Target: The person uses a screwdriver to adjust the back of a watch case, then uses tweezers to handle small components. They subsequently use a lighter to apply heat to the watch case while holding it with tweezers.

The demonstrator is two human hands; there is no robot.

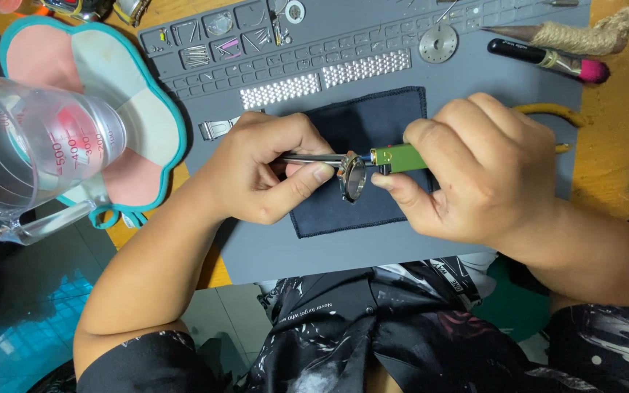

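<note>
The left hand (267,175) is pinching a round metal watch case (353,177) tight above the dark cloth (373,120), keeping it steady. The right hand (467,171) is gripping a green tool (400,157), its tip touching the case.

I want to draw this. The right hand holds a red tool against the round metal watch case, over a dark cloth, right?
Not quite: the tool in the right hand is green, not red, as the head view shows. It does meet the round metal watch case, which the left hand steadies over the dark cloth.
</note>
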